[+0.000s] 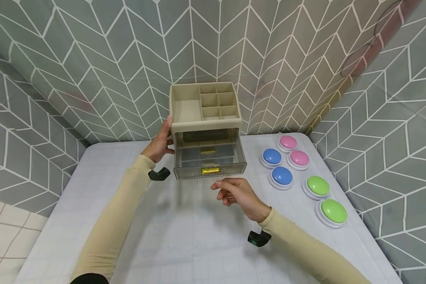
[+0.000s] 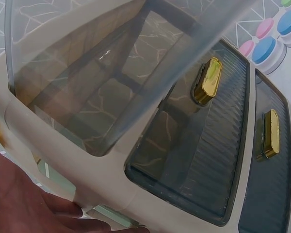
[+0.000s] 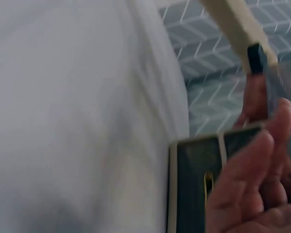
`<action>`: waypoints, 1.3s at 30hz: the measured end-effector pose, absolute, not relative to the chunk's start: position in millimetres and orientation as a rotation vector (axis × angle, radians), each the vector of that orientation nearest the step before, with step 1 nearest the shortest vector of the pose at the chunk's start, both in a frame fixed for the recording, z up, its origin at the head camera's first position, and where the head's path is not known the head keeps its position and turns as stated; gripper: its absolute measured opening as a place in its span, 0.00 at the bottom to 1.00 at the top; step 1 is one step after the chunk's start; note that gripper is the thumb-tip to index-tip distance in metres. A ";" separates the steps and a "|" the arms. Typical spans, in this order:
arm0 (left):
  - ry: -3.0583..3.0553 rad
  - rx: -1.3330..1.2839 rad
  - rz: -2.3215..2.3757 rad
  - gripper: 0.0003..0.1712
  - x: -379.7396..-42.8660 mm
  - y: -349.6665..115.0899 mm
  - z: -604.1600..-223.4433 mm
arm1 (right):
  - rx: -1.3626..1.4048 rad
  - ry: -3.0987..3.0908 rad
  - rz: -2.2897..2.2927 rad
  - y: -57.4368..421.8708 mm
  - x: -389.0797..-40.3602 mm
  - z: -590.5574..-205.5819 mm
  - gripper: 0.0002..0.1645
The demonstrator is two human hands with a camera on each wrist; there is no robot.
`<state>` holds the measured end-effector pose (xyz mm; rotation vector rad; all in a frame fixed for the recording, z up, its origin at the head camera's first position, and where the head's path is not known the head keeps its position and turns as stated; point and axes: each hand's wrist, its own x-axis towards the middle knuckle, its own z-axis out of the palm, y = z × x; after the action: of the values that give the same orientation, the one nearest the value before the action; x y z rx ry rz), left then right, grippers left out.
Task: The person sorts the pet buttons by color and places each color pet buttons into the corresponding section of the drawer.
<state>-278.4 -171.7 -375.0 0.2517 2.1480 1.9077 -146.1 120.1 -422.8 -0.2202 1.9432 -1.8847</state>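
Note:
A cream desktop organizer [image 1: 206, 127] stands at the far edge of the table, with compartments in its top. Its clear grey top drawer [image 1: 189, 173] is pulled out toward me, a gold handle [image 1: 211, 170] on its front. Two lower drawers [image 2: 184, 160] with gold handles are closed in the left wrist view. My left hand [image 1: 160, 142] rests against the organizer's left side, thumb pointing up along it and fingers spread. Just below the pulled-out drawer's front, my right hand [image 1: 239, 195] hovers with loosely bent fingers and holds nothing.
On the right of the white-covered table [image 1: 184, 244] are several round push-button lights: pink [image 1: 288, 142], blue [image 1: 282, 176] and green [image 1: 333, 211], all on white bases. Grey patterned curtains [image 1: 127, 67] hang behind and beside the table.

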 end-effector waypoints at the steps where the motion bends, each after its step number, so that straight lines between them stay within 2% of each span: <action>1: 2.148 0.253 1.910 0.54 -278.6 -171.4 -375.1 | -0.225 1.978 -1.839 125.8 -148.6 -425.5 0.23; 6: 2.156 0.266 1.899 0.55 -279.3 -171.3 -375.4 | -0.332 2.283 -1.529 163.6 -159.9 -437.0 0.20; 10: 2.150 0.256 1.908 0.57 -279.7 -172.7 -377.0 | -0.464 2.733 -1.109 199.0 -166.9 -443.5 0.15; 15: 2.137 0.241 1.913 0.58 -278.5 -175.5 -379.4 | -0.358 3.116 -0.724 242.3 -171.5 -446.1 0.13; 19: 2.140 0.237 1.918 0.57 -278.6 -175.0 -380.6 | -0.120 3.292 -0.667 276.4 -174.3 -446.1 0.19; 24: 2.151 0.250 1.914 0.58 -280.2 -173.1 -378.9 | 0.195 3.330 -0.551 319.6 -166.7 -447.4 0.35; 29: 2.161 0.246 1.915 0.58 -279.5 -174.0 -377.7 | 0.236 3.200 -0.479 351.4 -161.1 -456.2 0.50; 32: 2.163 0.233 1.917 0.58 -279.3 -174.5 -377.0 | 0.177 3.127 -0.482 361.8 -163.3 -461.3 0.52; 39: 2.151 0.217 1.921 0.57 -281.3 -171.1 -378.5 | 0.154 3.069 -0.495 377.7 -168.6 -469.4 0.50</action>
<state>-281.3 -171.1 -378.5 0.2170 2.1510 1.9209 -168.6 377.7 -469.4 0.1538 3.0694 -0.4947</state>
